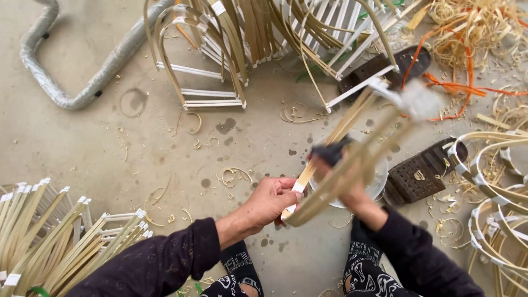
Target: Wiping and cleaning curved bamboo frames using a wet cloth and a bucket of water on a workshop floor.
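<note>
Stained concrete floor (82, 143), shavings (234, 176) scattered; both hands (272, 201) gripping bamboo strips (352, 148)

Single head-worn camera, looks steeply down from above, faces the concrete floor (82, 143) ahead of the wearer, close range over both forearms, no second view
</note>
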